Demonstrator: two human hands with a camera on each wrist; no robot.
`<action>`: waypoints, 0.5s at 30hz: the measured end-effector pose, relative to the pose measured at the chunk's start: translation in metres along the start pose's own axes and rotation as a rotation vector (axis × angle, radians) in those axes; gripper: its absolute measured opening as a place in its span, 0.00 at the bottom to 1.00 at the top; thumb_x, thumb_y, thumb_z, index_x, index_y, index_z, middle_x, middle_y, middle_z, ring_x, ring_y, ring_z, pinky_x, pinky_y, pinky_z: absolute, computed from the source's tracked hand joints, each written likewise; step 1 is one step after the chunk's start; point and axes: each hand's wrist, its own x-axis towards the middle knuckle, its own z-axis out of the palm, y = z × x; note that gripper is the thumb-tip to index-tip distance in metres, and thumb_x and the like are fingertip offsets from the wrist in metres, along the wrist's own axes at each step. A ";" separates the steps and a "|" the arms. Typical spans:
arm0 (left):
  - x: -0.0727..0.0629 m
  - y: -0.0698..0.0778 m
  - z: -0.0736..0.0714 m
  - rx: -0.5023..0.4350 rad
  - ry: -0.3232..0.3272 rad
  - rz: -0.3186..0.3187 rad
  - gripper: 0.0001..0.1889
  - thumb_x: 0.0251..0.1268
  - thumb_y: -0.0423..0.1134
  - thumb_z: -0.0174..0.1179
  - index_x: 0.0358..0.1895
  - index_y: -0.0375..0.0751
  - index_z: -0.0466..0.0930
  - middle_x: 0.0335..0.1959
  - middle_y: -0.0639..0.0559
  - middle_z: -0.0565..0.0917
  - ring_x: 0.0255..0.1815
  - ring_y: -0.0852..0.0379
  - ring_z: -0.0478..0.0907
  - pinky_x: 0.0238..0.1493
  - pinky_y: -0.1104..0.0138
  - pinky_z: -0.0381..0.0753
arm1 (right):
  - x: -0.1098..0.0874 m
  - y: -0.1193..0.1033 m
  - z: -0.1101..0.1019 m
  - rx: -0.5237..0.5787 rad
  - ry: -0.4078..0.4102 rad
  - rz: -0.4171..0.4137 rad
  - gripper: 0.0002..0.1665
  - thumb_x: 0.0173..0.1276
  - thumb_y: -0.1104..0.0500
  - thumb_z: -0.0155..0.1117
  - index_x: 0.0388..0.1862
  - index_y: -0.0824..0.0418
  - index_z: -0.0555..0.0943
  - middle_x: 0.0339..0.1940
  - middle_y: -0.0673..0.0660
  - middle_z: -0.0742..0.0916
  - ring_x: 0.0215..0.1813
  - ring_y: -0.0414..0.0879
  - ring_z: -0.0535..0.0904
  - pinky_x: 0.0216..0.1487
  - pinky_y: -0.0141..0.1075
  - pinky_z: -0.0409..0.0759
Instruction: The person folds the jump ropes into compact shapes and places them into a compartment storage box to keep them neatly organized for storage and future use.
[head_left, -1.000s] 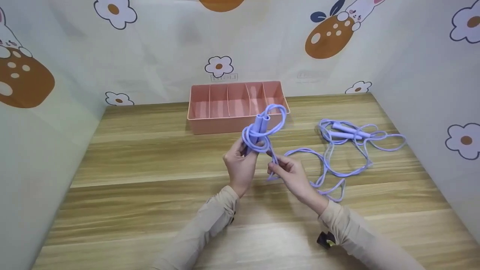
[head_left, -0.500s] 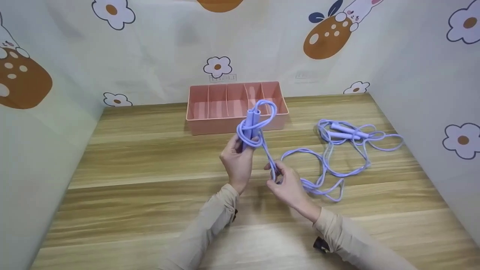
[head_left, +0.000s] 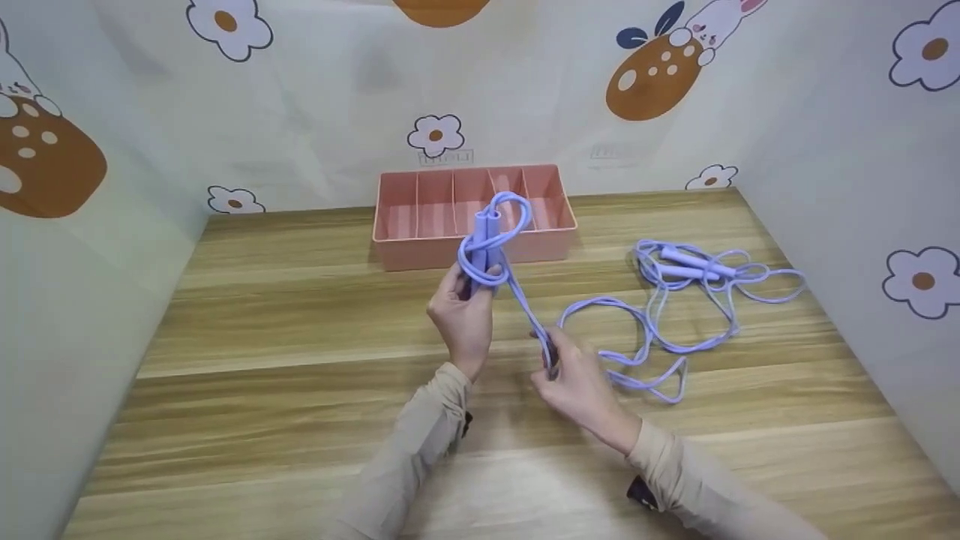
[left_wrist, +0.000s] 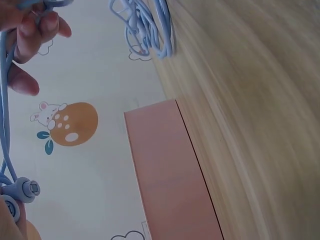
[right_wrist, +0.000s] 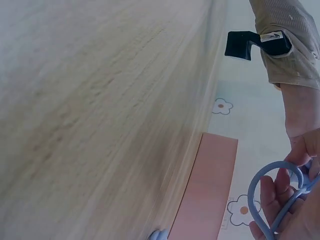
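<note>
In the head view, my left hand [head_left: 466, 319] grips the paired handles of a lavender skipping rope [head_left: 480, 229] above the table. The handles point up, tilted slightly, with cord coiled round them and a loop curving over their tops. To the right and lower down, my right hand [head_left: 583, 386] pinches the doubled cord, whose strands run straight between the two hands. In the left wrist view the handles' round ends [left_wrist: 30, 189] show at the lower left. A cord loop [right_wrist: 255, 187] shows beside fingers in the right wrist view.
Another lavender skipping rope [head_left: 690, 264] lies loosely tangled on the right of the wooden table [head_left: 262, 412], its cord loops reaching towards my right hand. A pink box [head_left: 420, 255] with several compartments stands at the back against the patterned wall covering [head_left: 322, 112].
My left hand has moved left and slightly up with the handles. The right hand has shifted down, so the stretch of doubled cord between the hands is longer and straighter.
</note>
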 end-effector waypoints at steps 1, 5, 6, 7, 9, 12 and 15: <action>0.001 0.000 0.000 0.004 0.007 0.001 0.19 0.45 0.29 0.68 0.43 0.25 0.78 0.36 0.35 0.83 0.34 0.51 0.83 0.35 0.66 0.84 | 0.000 0.001 0.000 -0.043 0.011 -0.021 0.21 0.37 0.69 0.60 0.36 0.62 0.78 0.15 0.47 0.75 0.18 0.39 0.67 0.20 0.30 0.69; 0.004 0.000 -0.002 0.014 0.016 -0.002 0.17 0.46 0.28 0.68 0.42 0.26 0.79 0.35 0.36 0.83 0.33 0.52 0.83 0.33 0.66 0.84 | 0.000 0.006 0.000 -0.189 0.085 -0.117 0.14 0.35 0.68 0.60 0.27 0.61 0.74 0.15 0.46 0.72 0.19 0.41 0.66 0.23 0.35 0.68; 0.005 -0.001 -0.003 0.019 0.018 0.001 0.16 0.46 0.28 0.68 0.41 0.26 0.79 0.34 0.36 0.83 0.32 0.52 0.83 0.33 0.66 0.84 | 0.000 0.007 -0.001 -0.205 0.105 -0.140 0.13 0.36 0.68 0.60 0.26 0.61 0.74 0.16 0.47 0.73 0.20 0.42 0.68 0.24 0.35 0.70; 0.006 -0.001 -0.003 0.026 0.020 0.006 0.16 0.46 0.29 0.68 0.41 0.26 0.79 0.34 0.36 0.84 0.32 0.52 0.83 0.32 0.66 0.84 | -0.001 0.009 -0.001 -0.216 0.125 -0.163 0.13 0.36 0.68 0.60 0.27 0.62 0.75 0.18 0.49 0.75 0.22 0.43 0.70 0.24 0.36 0.71; 0.008 -0.002 -0.005 0.041 0.026 0.022 0.16 0.46 0.29 0.68 0.41 0.26 0.80 0.34 0.36 0.83 0.32 0.51 0.83 0.33 0.66 0.84 | -0.002 0.011 -0.003 -0.229 0.167 -0.204 0.16 0.39 0.68 0.62 0.32 0.64 0.79 0.22 0.51 0.79 0.26 0.46 0.74 0.25 0.37 0.73; 0.012 -0.004 -0.006 0.086 0.038 0.049 0.15 0.46 0.30 0.68 0.39 0.27 0.80 0.33 0.37 0.84 0.30 0.51 0.83 0.32 0.68 0.84 | -0.003 0.012 -0.006 -0.249 0.226 -0.261 0.21 0.42 0.67 0.63 0.41 0.67 0.81 0.28 0.54 0.82 0.30 0.47 0.77 0.27 0.37 0.75; 0.015 -0.006 -0.008 0.138 0.046 0.078 0.14 0.46 0.30 0.68 0.38 0.28 0.81 0.31 0.38 0.84 0.28 0.52 0.83 0.30 0.70 0.83 | -0.003 0.010 -0.009 -0.276 0.269 -0.317 0.21 0.44 0.67 0.65 0.42 0.66 0.82 0.30 0.55 0.83 0.30 0.47 0.78 0.26 0.36 0.76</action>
